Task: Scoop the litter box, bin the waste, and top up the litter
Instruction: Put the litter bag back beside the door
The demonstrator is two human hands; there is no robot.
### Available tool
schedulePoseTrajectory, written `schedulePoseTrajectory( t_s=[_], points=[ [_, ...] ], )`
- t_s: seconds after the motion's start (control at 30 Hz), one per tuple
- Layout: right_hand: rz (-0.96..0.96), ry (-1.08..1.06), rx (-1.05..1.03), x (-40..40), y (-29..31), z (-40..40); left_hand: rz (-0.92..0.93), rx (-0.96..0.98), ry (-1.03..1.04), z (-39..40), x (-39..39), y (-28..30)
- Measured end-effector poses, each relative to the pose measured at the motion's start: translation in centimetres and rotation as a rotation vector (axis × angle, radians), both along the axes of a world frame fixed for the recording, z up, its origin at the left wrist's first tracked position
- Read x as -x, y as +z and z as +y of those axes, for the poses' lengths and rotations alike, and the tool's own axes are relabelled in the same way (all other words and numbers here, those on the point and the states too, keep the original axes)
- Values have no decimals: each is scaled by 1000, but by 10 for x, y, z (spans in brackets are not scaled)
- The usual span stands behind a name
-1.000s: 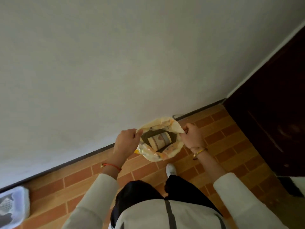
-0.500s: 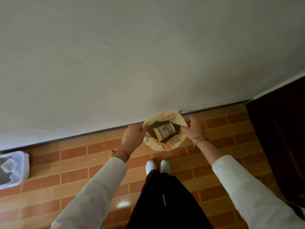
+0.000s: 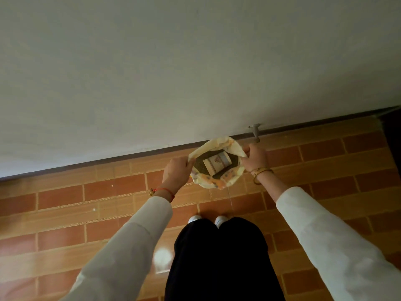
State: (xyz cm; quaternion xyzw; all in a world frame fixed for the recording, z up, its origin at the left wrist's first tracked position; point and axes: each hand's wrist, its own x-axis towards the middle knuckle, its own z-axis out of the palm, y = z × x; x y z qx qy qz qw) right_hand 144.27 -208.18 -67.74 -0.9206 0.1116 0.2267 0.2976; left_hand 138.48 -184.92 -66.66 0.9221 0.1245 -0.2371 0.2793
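Yellowish plastic bag (image 3: 217,183) with a printed pattern, held up above the floor (image 3: 86,213) near the wall (image 3: 173,72), mouth pulled wide open between both hands. Left hand (image 3: 176,171) grips the bag's left rim, fingers curled tight round the plastic. Right hand (image 3: 253,156) grips the right rim the same way, fist closed on a bunched fold. Inside the bag: dark granular fill, likely litter (image 3: 198,166), and a cup (image 3: 217,162) with a pale label lying on its side on top of it. Whether the bag bottom touches the floor, cannot tell.

Floor is orange-brown brick-pattern tile, glossy, with a light glare spot near the person's legs. Dark baseboard (image 3: 108,162) runs along the foot of the wall. Small grey fitting (image 3: 256,131) sticks out at the baseboard just above the right hand. Dark door or panel (image 3: 392,137) at the far right edge.

Person wears white sleeves (image 3: 130,246), black trousers (image 3: 221,261), white shoes (image 3: 220,220) with toes showing below the bag. Red string bracelet (image 3: 165,191) on left wrist, gold bangle (image 3: 261,172) on right wrist.
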Motion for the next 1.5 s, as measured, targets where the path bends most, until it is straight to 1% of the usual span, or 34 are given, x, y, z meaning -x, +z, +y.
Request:
schedulePoseTrajectory(
  t_s=[0.2,0.37,0.5,0.63,0.8,0.93,1.07,1.27,1.4,1.5],
  points=[
    [-17,23,6,-12,-108,2,1,9,49,3,-8,-106],
    [-21,30,21,-13,-160,8,16,2,60,4,-8,-161],
    [-8,34,31,-13,-179,7,29,7,79,1,-7,-179],
    [22,26,26,-16,-183,7,30,-6,78,-5,-13,-183],
    [128,165,54,-17,-165,6,55,-56,-13,-4,-19,-169],
    [99,292,152,-5,-115,2,-18,-129,-123,4,-3,-120],
    [40,391,193,10,-30,-1,-36,-188,-171,15,18,-36],
    [-120,479,198,31,140,4,-142,-241,-154,33,44,142],
    [-245,510,150,39,259,12,-248,-276,-137,42,60,264],
    [-328,539,118,46,337,22,-308,-302,-109,47,76,341]
  ],
)
